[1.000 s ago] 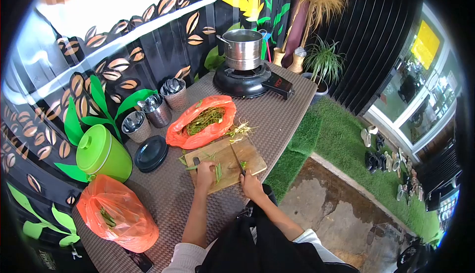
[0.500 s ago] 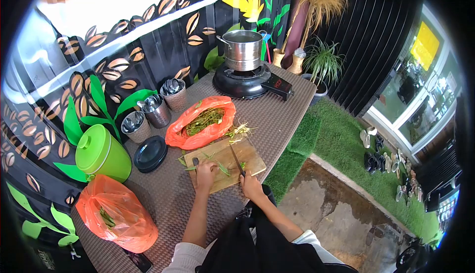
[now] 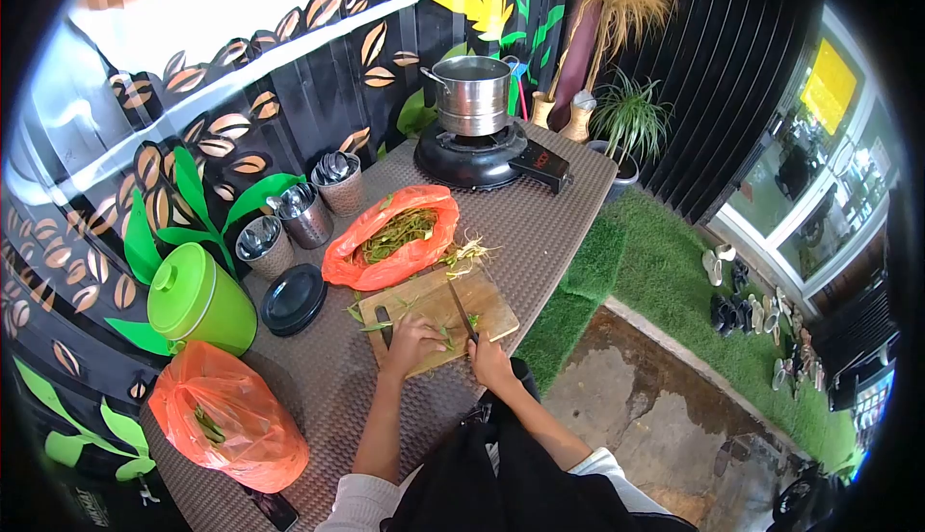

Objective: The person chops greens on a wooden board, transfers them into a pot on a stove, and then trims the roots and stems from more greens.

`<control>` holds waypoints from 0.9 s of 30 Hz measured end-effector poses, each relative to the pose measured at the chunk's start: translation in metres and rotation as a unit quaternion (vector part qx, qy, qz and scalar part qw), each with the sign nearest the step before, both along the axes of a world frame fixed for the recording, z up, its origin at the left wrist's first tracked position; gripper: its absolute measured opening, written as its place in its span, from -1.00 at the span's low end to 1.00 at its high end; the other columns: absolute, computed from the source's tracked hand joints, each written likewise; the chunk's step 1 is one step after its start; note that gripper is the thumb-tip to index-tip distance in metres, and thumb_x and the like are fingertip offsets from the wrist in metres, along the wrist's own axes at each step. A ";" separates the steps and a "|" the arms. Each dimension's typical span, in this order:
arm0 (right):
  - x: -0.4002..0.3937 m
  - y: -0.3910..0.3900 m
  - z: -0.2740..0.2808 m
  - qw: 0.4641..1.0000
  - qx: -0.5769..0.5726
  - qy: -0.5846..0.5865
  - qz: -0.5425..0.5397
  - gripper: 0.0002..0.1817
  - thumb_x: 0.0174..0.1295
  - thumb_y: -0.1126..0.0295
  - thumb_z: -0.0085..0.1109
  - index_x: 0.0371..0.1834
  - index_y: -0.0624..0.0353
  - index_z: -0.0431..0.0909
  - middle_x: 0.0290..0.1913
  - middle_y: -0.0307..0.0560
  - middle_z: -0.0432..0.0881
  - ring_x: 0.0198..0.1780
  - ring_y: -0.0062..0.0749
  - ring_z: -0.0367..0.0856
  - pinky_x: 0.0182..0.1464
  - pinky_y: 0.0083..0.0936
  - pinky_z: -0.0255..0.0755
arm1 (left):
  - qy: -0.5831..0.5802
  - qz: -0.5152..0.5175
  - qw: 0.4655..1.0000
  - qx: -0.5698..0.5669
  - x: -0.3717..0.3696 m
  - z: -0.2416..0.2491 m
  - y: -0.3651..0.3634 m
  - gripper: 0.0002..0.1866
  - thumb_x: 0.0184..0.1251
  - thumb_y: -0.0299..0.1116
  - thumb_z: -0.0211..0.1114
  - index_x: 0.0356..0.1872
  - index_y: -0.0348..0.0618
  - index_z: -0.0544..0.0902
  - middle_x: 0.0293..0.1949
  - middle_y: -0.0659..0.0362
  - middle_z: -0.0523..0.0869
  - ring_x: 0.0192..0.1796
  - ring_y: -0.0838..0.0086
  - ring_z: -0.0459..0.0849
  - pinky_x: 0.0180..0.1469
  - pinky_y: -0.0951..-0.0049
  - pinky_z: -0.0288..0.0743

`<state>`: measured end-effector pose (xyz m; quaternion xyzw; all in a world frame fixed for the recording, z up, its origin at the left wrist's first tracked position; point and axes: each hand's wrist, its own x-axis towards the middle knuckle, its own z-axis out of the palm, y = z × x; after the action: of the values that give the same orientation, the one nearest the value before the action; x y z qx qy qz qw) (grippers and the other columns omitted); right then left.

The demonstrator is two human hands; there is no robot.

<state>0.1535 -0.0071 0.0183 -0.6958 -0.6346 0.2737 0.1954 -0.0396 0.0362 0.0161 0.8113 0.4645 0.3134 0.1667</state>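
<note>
My right hand is closed around the handle of a knife, its blade pointing away over a wooden cutting board. On the board's near left part, my left hand bends its fingers over green leafy stems, pressing them down close to the blade. Loose green bits lie around the fingers. Beyond the board, an open orange plastic bag is filled with cut greens. Pale trimmed root ends lie beside it.
A steel pot stands on a black portable stove at the table's far end. Metal cups of cutlery, a black lid, a green canister and a second orange bag line the left side. A phone lies near it.
My left hand has shifted slightly right, toward the knife, and its fingers reach further over the stems. The right hand and knife stay almost in place.
</note>
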 end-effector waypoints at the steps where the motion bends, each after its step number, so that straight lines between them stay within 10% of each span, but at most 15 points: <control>1: 0.000 0.000 0.000 1.000 0.000 0.000 0.000 -0.59 0.36 0.13 -0.13 -0.02 0.32 0.28 -0.28 0.49 0.55 -0.21 0.40 0.55 -0.18 0.12 0.45 | 0.000 -0.013 1.000 0.000 0.002 0.001 -0.002 -0.79 -0.12 -0.21 0.45 -0.39 0.06 0.79 -0.24 0.30 0.68 -0.03 0.31 0.48 0.12 0.27 0.23; 15: 0.005 0.003 0.011 0.999 -0.022 0.019 0.019 -0.59 0.36 0.14 -0.13 -0.04 0.36 0.29 -0.29 0.48 0.57 -0.18 0.37 0.56 -0.14 0.10 0.44 | -0.250 0.043 0.967 -0.002 0.024 0.016 0.006 -0.87 0.18 -0.41 0.30 -0.32 -0.26 0.65 -0.40 0.10 0.67 -0.38 0.28 0.60 -0.25 0.37 0.47; 17: 0.005 0.002 0.013 0.999 -0.020 0.019 0.018 -0.59 0.36 0.15 -0.13 -0.04 0.36 0.29 -0.29 0.48 0.57 -0.18 0.36 0.56 -0.14 0.10 0.44 | -0.268 -0.042 0.947 -0.170 0.030 0.026 0.001 -0.85 0.24 -0.38 0.27 -0.30 -0.27 0.62 -0.43 0.09 0.66 -0.40 0.38 0.62 -0.29 0.43 0.46; 20: 0.004 -0.001 0.012 0.999 -0.020 0.016 0.021 -0.59 0.36 0.15 -0.13 -0.04 0.35 0.29 -0.30 0.48 0.57 -0.18 0.35 0.57 -0.14 0.10 0.44 | -0.104 -0.104 0.963 -0.228 0.032 0.015 0.005 -0.82 0.25 -0.33 0.27 -0.28 -0.25 0.61 -0.45 0.08 0.63 -0.41 0.45 0.61 -0.30 0.46 0.46; 27: 0.010 0.000 0.017 1.000 -0.022 0.007 -0.004 -0.60 0.36 0.16 -0.13 -0.07 0.36 0.29 -0.35 0.47 0.58 -0.23 0.36 0.57 -0.15 0.11 0.44 | -0.125 0.069 0.990 -0.011 0.025 -0.011 0.016 -0.88 0.11 -0.44 0.31 -0.35 -0.26 0.63 -0.34 -0.02 0.65 -0.25 0.08 0.59 -0.19 0.26 0.46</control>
<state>0.1639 -0.0073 0.0349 -0.7008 -0.6238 0.2920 0.1857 -0.0149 0.0518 0.0055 0.7299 0.4981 0.4181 0.2103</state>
